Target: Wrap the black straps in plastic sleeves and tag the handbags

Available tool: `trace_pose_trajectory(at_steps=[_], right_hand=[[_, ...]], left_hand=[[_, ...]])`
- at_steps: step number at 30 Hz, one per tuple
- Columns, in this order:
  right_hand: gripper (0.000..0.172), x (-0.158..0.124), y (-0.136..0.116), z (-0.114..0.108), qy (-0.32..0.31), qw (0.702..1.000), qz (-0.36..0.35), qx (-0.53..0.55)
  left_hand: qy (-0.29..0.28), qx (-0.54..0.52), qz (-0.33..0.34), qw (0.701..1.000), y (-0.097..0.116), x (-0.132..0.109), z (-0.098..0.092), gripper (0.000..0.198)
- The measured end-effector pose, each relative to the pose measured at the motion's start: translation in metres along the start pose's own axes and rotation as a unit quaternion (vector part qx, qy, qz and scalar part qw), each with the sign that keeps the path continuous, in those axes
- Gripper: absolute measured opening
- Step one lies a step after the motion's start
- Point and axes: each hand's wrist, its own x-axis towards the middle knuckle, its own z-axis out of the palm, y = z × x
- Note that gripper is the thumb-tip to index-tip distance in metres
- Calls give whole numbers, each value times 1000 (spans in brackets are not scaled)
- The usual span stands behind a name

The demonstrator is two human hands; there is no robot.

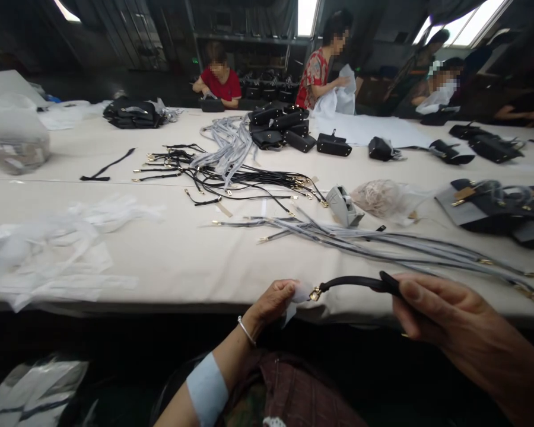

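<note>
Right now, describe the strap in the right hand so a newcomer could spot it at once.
At the near edge of the long pale table, look between the left hand and the right hand. There a black strap arcs from the right hand to a gold clasp. Unlike the straps lying beyond it, this one is held up.
</note>
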Motion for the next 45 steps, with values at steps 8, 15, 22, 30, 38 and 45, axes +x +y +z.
trace_pose_trajectory(at_steps=[8, 15, 22, 30, 38, 45], right_hand=[[59, 3, 2, 4, -23, 999, 10, -20], [57, 16, 14, -5, -100, 994, 9, -47], [59, 35, 31, -24, -206, 964, 22, -165], [38, 48, 44, -30, -191, 902, -33, -386], [25, 54, 56, -15, -169, 881, -80, -434], [22, 66, 85, -10, -179, 930, 7, -321]], left_hand=[[-23, 18, 4, 1000, 3, -3, 1, 68], [-12, 8, -6, 1000, 4, -3, 2, 67], [-73, 3, -42, 996, 5, 3, 7, 67], [-112, 24, -125, 986, 16, 8, 20, 54], [-75, 103, -157, 979, 23, 20, 41, 43], [-75, 206, -81, 972, 16, 25, 59, 32]])
